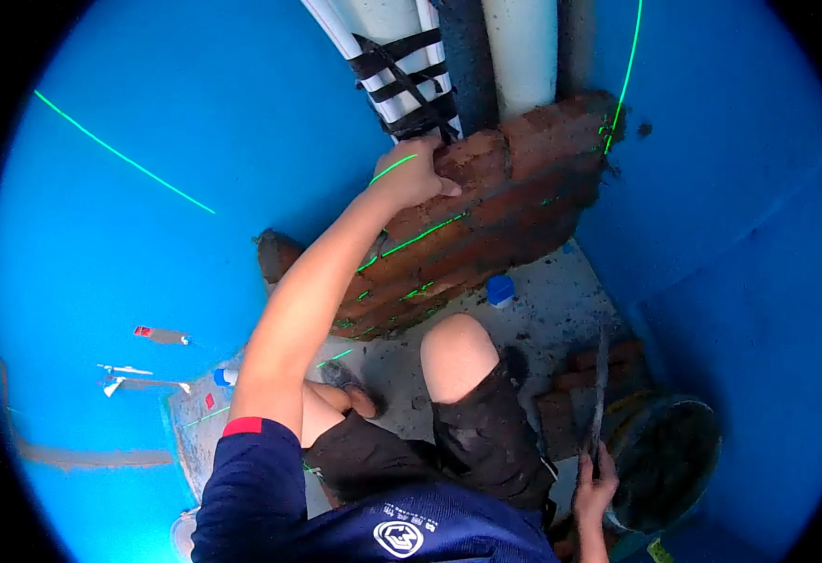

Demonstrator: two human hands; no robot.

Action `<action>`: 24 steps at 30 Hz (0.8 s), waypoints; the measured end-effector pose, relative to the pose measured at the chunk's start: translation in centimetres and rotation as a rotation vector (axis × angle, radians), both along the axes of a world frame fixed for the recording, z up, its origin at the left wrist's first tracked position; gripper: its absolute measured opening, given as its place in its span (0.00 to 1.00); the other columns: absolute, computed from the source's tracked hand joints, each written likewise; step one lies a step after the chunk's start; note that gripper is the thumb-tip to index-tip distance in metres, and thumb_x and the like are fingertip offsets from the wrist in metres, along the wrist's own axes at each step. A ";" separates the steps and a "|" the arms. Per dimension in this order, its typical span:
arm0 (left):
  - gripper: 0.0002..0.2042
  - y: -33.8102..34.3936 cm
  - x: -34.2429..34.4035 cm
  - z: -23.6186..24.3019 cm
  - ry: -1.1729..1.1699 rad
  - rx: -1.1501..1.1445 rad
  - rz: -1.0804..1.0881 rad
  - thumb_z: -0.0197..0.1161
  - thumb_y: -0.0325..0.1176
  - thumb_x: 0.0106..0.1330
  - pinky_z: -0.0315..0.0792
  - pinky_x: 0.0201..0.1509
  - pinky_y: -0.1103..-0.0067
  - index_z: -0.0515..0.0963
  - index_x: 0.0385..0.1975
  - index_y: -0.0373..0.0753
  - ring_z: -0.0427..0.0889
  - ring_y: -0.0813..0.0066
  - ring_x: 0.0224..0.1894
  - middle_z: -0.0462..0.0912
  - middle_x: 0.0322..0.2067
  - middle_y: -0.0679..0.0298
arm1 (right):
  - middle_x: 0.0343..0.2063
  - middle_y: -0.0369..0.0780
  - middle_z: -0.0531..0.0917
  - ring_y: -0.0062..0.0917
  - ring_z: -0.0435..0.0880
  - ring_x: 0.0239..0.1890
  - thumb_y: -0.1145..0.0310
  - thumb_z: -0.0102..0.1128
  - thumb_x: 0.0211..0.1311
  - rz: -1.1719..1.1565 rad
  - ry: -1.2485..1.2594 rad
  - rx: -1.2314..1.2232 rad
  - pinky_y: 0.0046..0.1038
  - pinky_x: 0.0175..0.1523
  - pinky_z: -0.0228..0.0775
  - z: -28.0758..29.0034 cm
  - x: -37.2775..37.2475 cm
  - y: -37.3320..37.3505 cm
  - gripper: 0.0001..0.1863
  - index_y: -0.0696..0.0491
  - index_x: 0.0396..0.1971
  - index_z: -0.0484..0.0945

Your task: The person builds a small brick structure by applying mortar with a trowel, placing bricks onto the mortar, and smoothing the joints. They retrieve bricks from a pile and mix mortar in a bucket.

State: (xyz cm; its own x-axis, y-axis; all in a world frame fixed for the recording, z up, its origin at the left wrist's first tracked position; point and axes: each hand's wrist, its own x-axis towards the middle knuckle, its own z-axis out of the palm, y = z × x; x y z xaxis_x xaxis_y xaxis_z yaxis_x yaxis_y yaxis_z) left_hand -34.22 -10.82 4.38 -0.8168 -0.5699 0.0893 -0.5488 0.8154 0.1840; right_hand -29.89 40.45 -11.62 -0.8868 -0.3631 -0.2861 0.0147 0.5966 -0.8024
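Observation:
My left hand (413, 178) reaches forward to the top of a low red brick wall (523, 188). Its thumb lies against the near face of a top brick (475, 158), and the fingers curl over the upper edge, partly hidden. Low on the right, my right hand (595, 486) is closed round the handle of a trowel (601, 380), whose narrow blade points away from me and appears edge-on. Beside that hand stands a round bucket (714, 441) with dark contents, probably mortar.
Behind the wall rise pale vertical pipes (521, 56) and white tubes bound with black tape (411, 89). Blue walls (148, 141) enclose both sides. Loose bricks (561, 422) lie left of the bucket. A blue-capped object (500, 291) stands at the wall's foot. Green laser lines cross the surfaces.

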 end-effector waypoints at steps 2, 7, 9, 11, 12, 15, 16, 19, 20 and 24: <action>0.30 -0.1 1.4 0.2 0.098 -0.011 0.009 0.76 0.45 0.41 0.74 0.49 0.65 0.78 0.45 0.37 0.80 0.53 0.46 0.82 0.42 0.51 | 0.44 0.49 0.81 0.34 0.79 0.47 0.68 0.57 0.63 0.014 0.074 -0.008 0.30 0.53 0.68 -0.5 0.3 0.2 0.19 0.63 0.51 0.75; 0.29 -0.9 5.7 -0.4 0.173 -0.007 -0.001 0.76 0.45 0.42 0.74 0.49 0.66 0.78 0.45 0.37 0.80 0.53 0.45 0.82 0.42 0.52 | 0.45 0.48 0.81 0.33 0.79 0.48 0.68 0.57 0.63 0.028 0.124 -0.008 0.29 0.54 0.68 -0.9 0.3 0.2 0.20 0.63 0.52 0.74; 0.29 -1.6 7.6 -0.4 0.111 0.176 0.101 0.76 0.43 0.42 0.74 0.49 0.69 0.78 0.47 0.37 0.81 0.56 0.44 0.82 0.42 0.53 | 0.45 0.48 0.81 0.32 0.79 0.48 0.68 0.57 0.63 0.037 0.161 0.004 0.28 0.54 0.68 -0.8 0.3 0.0 0.20 0.63 0.52 0.74; 0.30 -2.8 9.0 -1.3 0.156 0.293 0.107 0.76 0.42 0.42 0.74 0.49 0.70 0.78 0.47 0.37 0.82 0.58 0.44 0.83 0.42 0.53 | 0.44 0.52 0.80 0.41 0.79 0.47 0.68 0.58 0.62 0.019 0.023 -0.068 0.33 0.54 0.68 -0.5 0.2 -0.3 0.20 0.65 0.50 0.75; 0.30 -3.1 9.2 -1.6 0.192 0.414 0.112 0.76 0.41 0.42 0.74 0.48 0.71 0.78 0.48 0.37 0.82 0.60 0.43 0.83 0.42 0.53 | 0.44 0.52 0.80 0.41 0.79 0.47 0.68 0.58 0.62 0.015 0.035 -0.064 0.33 0.54 0.68 -0.7 0.2 -0.4 0.20 0.65 0.50 0.75; 0.28 -3.7 9.4 -2.3 0.238 0.470 0.105 0.76 0.39 0.42 0.74 0.46 0.72 0.79 0.46 0.36 0.82 0.62 0.40 0.84 0.39 0.54 | 0.41 0.49 0.81 0.35 0.80 0.45 0.68 0.57 0.64 0.006 0.045 -0.102 0.31 0.54 0.68 -0.6 0.4 -0.8 0.19 0.64 0.51 0.75; 0.28 -3.8 9.5 -2.5 0.260 0.501 0.101 0.76 0.39 0.42 0.74 0.46 0.72 0.80 0.46 0.36 0.83 0.62 0.40 0.84 0.38 0.54 | 0.41 0.49 0.81 0.35 0.80 0.45 0.68 0.57 0.64 0.007 0.050 -0.095 0.31 0.54 0.68 -0.3 0.5 -1.0 0.19 0.64 0.51 0.75; 0.27 -3.4 9.2 -2.4 0.263 0.472 0.101 0.76 0.39 0.42 0.74 0.45 0.73 0.80 0.44 0.36 0.83 0.62 0.38 0.84 0.37 0.54 | 0.42 0.48 0.81 0.34 0.80 0.45 0.68 0.58 0.64 -0.007 0.091 -0.060 0.30 0.53 0.69 0.1 0.3 -1.5 0.19 0.64 0.51 0.75; 0.27 -3.2 9.0 -2.2 0.263 0.475 0.099 0.76 0.39 0.42 0.74 0.45 0.73 0.80 0.44 0.36 0.83 0.62 0.38 0.84 0.37 0.54 | 0.42 0.48 0.81 0.33 0.80 0.45 0.67 0.58 0.64 -0.013 0.070 -0.069 0.30 0.53 0.69 0.0 0.1 -1.5 0.19 0.63 0.52 0.75; 0.27 -2.8 9.2 -1.6 0.231 0.414 0.108 0.76 0.40 0.42 0.74 0.45 0.73 0.81 0.44 0.37 0.83 0.61 0.38 0.85 0.36 0.54 | 0.43 0.48 0.81 0.34 0.79 0.46 0.66 0.57 0.65 -0.011 -0.029 -0.118 0.31 0.54 0.68 0.6 -1.3 -2.5 0.20 0.63 0.52 0.74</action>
State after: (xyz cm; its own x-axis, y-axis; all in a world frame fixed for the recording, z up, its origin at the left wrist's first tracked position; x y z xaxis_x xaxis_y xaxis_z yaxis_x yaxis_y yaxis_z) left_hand -25.06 -13.57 2.74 -0.7363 -0.6765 0.0091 -0.5331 0.5884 0.6079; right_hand -31.23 38.00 -11.05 -0.8830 -0.3858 -0.2675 0.0451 0.4975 -0.8663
